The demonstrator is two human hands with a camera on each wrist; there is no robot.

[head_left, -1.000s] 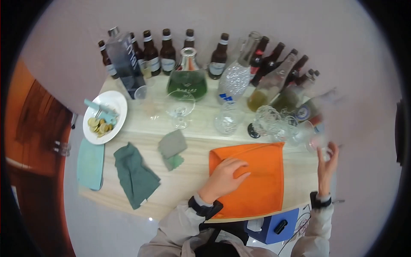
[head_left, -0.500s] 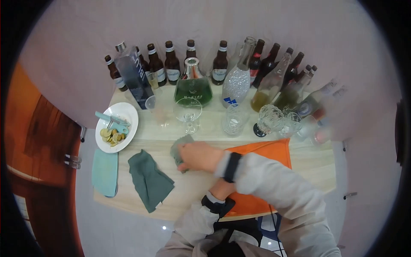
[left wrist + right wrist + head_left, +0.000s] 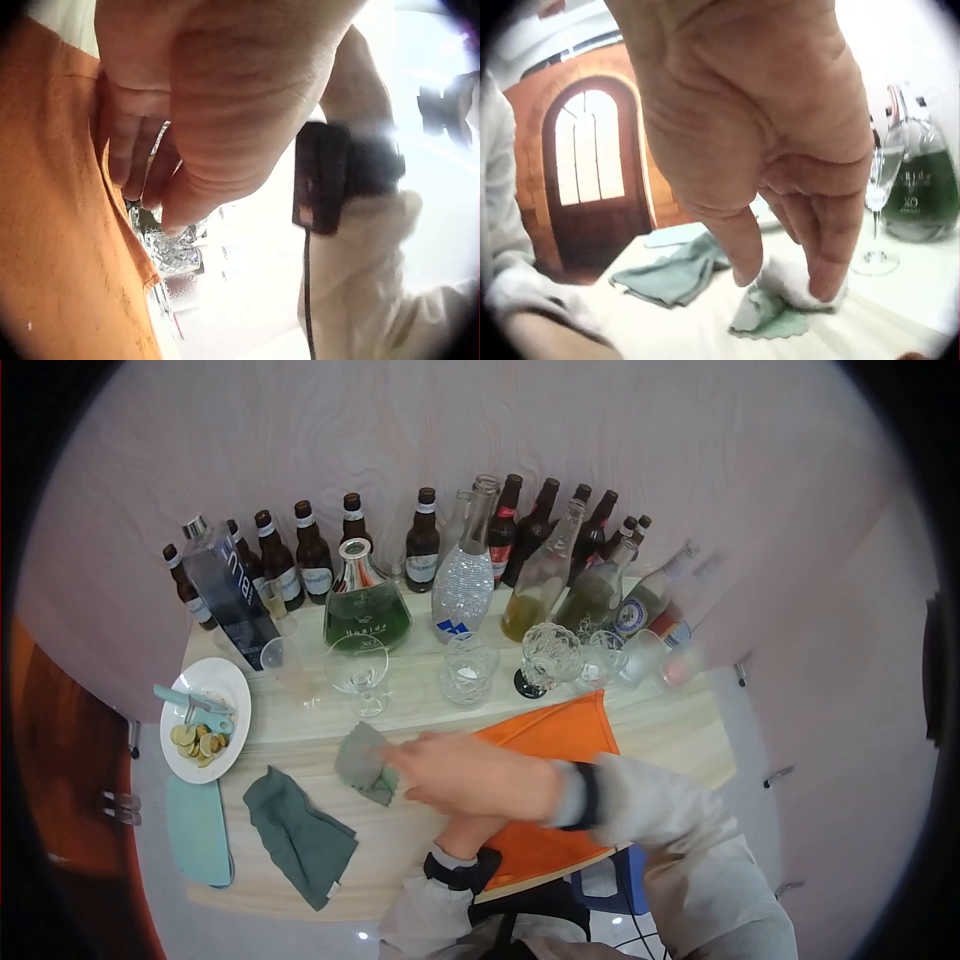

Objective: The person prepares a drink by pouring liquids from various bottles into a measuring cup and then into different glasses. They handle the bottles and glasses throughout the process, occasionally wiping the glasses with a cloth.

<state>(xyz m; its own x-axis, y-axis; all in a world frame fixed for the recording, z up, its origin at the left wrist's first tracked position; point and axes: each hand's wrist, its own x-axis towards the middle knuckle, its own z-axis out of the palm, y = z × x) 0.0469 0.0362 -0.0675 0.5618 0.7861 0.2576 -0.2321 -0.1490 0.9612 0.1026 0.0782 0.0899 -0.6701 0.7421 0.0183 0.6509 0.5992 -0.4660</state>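
Note:
A small grey-green cloth [image 3: 362, 762] with a scalloped green edge lies on the table. Reaching across the left arm, my right hand [image 3: 480, 768] is at that cloth's right side. In the right wrist view, the thumb and fingers [image 3: 829, 277] hang apart, fingertips right at the cloth. My left hand [image 3: 468, 838], partly hidden under the right, stays over the orange cloth [image 3: 560, 735]. Its fingers [image 3: 120, 150] are loosely bent close to the orange fabric in the left wrist view. Left of the small cloth lies a dark green cloth [image 3: 300, 835].
Behind the cloths stand a coupe glass [image 3: 358, 670], a clear tumbler [image 3: 468, 675] and other glasses. Farther back are a green decanter [image 3: 368, 615], a studded bottle [image 3: 463, 595] and several beer bottles. A white plate [image 3: 240, 705] with lemon slices sits left, above a teal board [image 3: 195, 830].
My right hand has come from the glasses at the right edge across to the small cloth, then shifted slightly right. The left hand stays over the orange cloth.

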